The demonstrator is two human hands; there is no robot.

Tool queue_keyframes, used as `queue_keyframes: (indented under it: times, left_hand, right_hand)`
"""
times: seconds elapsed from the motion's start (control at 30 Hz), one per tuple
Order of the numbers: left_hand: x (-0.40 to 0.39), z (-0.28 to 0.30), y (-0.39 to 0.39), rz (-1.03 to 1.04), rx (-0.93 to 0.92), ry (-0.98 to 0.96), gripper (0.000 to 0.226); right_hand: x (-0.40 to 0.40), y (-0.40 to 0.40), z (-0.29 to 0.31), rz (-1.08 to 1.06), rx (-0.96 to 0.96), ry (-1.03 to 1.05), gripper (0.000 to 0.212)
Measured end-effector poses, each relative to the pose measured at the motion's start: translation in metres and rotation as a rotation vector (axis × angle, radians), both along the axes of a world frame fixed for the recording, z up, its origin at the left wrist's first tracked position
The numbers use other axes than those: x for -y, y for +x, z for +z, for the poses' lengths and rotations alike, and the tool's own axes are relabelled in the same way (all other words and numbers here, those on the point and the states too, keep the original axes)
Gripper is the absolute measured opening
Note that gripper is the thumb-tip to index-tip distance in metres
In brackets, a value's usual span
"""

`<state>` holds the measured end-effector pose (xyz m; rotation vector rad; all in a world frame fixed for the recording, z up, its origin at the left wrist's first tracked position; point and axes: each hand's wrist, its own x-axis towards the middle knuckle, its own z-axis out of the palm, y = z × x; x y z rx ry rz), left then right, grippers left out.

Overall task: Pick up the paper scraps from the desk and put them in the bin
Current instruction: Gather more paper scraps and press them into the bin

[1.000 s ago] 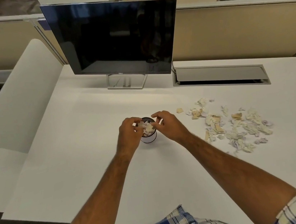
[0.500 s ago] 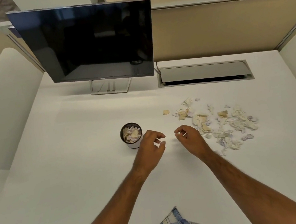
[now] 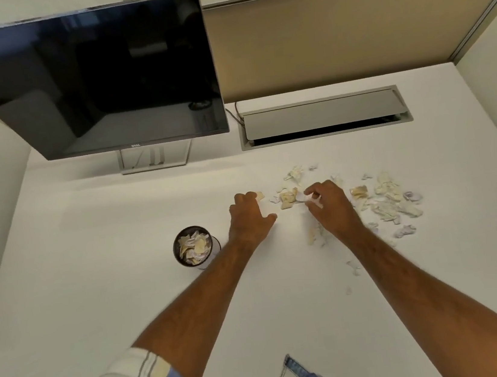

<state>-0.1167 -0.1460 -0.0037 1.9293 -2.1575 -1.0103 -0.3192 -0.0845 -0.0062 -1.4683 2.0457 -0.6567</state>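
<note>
Right hand (image 3: 330,206) pinching white scrap (image 3: 300,196) at near edge of paper scraps (image 3: 391,201), right of centre on desk (image 3: 98,303); left hand (image 3: 249,216) fingers curled down over lone scrap (image 3: 260,195), grasp unclear; bin (image 3: 195,247) just left, already part-filled, short carry.

The bin (image 3: 195,246) stands on the desk (image 3: 98,303), left of the left hand (image 3: 249,218), with scraps inside it. The paper scraps (image 3: 384,199) lie to the right, around and beyond the right hand (image 3: 330,206), which appears to pinch one. The monitor (image 3: 84,80) stands behind the bin, the cable tray (image 3: 323,115) behind the scraps.
</note>
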Motion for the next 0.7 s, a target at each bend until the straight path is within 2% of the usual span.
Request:
queue_keyframes:
  times: [0.17, 0.27, 0.33, 0.43, 0.53, 0.7]
  left_hand:
    - [0.017, -0.019, -0.015, 0.039, 0.040, -0.012, 0.078]
    - [0.021, -0.026, -0.027, 0.036, 0.024, -0.038, 0.086]
    - [0.024, -0.028, -0.036, 0.012, 0.003, -0.053, 0.084]
    - [0.026, -0.031, -0.048, -0.041, -0.034, -0.074, 0.072]
    - [0.026, -0.035, -0.053, -0.093, -0.082, -0.092, 0.050]
    - [0.028, -0.032, -0.055, -0.087, -0.151, -0.072, 0.023]
  right_hand:
    - [0.026, -0.013, -0.008, 0.132, -0.145, 0.031, 0.036]
    - [0.041, -0.015, -0.009, 0.207, -0.253, 0.117, 0.046]
    - [0.048, -0.015, -0.013, 0.238, -0.245, 0.175, 0.050]
    - [0.051, -0.015, -0.020, 0.267, -0.167, 0.186, 0.048]
    - [0.051, -0.014, -0.026, 0.286, -0.132, 0.161, 0.036]
    - [0.049, -0.011, -0.026, 0.288, -0.088, 0.131, 0.023]
